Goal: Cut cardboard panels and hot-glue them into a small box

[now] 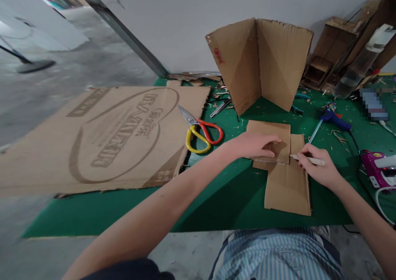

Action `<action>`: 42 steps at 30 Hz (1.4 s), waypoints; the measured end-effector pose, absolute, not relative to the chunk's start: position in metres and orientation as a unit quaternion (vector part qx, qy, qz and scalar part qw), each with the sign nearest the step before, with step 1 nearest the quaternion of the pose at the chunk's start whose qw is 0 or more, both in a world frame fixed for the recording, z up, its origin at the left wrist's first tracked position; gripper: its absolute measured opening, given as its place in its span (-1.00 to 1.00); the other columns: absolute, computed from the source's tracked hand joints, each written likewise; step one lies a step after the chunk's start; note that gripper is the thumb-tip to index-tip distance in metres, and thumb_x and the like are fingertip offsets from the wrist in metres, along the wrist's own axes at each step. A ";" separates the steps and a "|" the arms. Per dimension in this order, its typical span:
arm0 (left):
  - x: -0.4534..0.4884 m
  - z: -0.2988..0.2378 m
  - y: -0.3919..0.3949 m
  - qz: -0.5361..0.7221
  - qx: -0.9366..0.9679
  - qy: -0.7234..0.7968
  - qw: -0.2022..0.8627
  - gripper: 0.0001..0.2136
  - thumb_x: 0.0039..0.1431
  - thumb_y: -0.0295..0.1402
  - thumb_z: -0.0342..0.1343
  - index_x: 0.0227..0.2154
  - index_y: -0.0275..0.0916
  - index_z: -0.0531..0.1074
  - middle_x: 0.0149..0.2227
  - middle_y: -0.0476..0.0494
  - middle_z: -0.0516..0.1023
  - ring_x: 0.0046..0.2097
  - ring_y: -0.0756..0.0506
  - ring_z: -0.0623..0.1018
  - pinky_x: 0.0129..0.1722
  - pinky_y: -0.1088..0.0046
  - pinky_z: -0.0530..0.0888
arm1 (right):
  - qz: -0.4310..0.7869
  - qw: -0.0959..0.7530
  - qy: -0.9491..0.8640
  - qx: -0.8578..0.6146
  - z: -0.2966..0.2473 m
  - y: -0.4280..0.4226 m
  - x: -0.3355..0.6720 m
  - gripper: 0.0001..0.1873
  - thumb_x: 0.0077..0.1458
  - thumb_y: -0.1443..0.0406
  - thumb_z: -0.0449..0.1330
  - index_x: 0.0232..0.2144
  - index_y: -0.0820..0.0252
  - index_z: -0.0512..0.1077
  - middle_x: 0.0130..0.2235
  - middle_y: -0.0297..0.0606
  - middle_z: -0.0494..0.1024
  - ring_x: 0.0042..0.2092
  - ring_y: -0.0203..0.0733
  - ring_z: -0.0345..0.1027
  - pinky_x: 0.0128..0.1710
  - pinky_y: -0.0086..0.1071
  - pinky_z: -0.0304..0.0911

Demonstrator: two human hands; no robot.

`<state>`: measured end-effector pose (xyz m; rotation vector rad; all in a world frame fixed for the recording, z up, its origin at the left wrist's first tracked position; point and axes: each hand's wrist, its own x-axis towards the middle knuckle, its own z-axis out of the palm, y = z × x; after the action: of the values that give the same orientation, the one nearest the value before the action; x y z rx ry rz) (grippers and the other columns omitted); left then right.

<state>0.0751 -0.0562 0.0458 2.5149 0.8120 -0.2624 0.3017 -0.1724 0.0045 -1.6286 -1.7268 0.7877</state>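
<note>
My left hand [258, 144] lies with fingers spread on a small cardboard piece [269, 128], pressing it down. That piece overlaps a longer cardboard strip [287, 189] beneath it. In my right hand [317, 163] is a white pen [316, 161], its tip at the right edge of the small piece, over the strip. Scissors [198, 132] with one red and one yellow handle lie to the left, partly on a large printed cardboard sheet [130, 139].
A folded cardboard panel [258, 61] stands upright behind my hands. To the right are a blue glue gun [335, 119], a phone [374, 104], a purple power strip [373, 168] and a water bottle [355, 73]. A utility knife [220, 107] lies among scraps on the green table [216, 205].
</note>
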 end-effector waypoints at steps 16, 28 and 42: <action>0.074 0.041 -0.055 -0.092 0.919 0.298 0.244 -0.49 0.23 -0.09 0.05 0.23 -0.03 0.23 0.16 -0.06 0.47 0.07 -0.18 0.48 -0.21 0.43 0.32 | 0.277 0.327 -0.674 -0.602 0.007 -0.176 0.295 -0.68 0.25 0.11 0.07 -0.50 0.12 0.27 -0.57 -0.40 0.41 -0.54 -0.33 0.23 -0.53 -0.46 0.06; 0.074 0.040 -0.055 -0.091 0.919 0.299 0.241 -0.52 0.22 -0.11 0.05 0.19 -0.01 0.24 0.13 -0.04 0.49 0.07 -0.19 0.49 -0.23 0.43 0.32 | 0.229 0.325 -0.686 -0.609 0.010 -0.154 0.301 -0.79 0.23 0.12 0.09 -0.36 0.10 0.35 -0.42 -0.32 0.51 -0.42 -0.27 0.36 -0.46 -0.44 0.17; 0.074 0.043 -0.054 -0.103 0.916 0.302 0.243 -0.50 0.22 -0.10 0.04 0.21 -0.02 0.23 0.14 -0.05 0.49 0.07 -0.19 0.49 -0.21 0.42 0.34 | 0.220 0.301 -0.732 -0.570 0.021 -0.144 0.293 -0.69 0.22 0.22 0.05 -0.56 0.13 0.15 -0.58 -0.44 0.30 -0.54 -0.36 0.15 -0.51 -0.44 0.00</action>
<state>0.0742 -0.0541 0.0426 2.5025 0.8249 -0.2827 0.2935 -0.1439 0.0214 -1.5125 -1.9428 0.5829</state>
